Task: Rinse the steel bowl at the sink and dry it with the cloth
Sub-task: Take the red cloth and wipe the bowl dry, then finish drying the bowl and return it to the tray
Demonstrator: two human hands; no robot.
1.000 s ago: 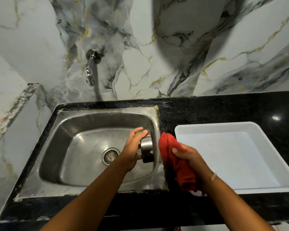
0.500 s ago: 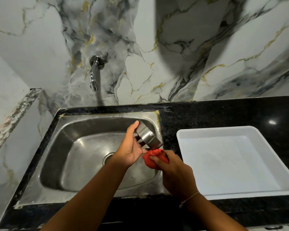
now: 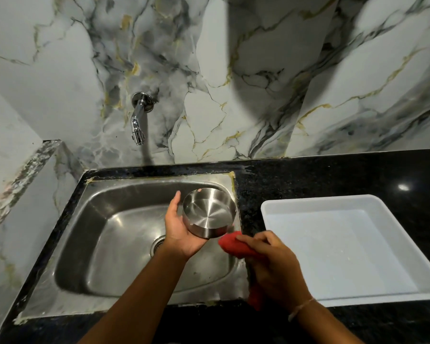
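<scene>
**Hands set for drying the bowl**

Both hands are held over the right side of the sink [image 3: 90, 244]. The left hand [image 3: 181, 229] is curled around the steel bowl [image 3: 209, 212], with the palm under its lower wall and the thumb raised beside the rim; the bowl is kept in the air, tilted so that its open mouth is turned toward the camera. The right hand [image 3: 273, 266] is clenched on the red cloth [image 3: 233, 244], a bunched end of which is pushed out just beside the bowl's lower edge, with contact not clearly seen. No water is seen at the tap [image 3: 138, 120], so the rinse is judged finished and the drying step is taken to be in hand. For the next move, the cloth would need to be pressed into the bowl and wiped round while the bowl is turned. The bowl's inside is seen as bright, brushed and free of visible residue; droplets cannot be made out. A white tray [image 3: 353, 201] is left on the dark counter [image 3: 333, 175] to the right.
</scene>
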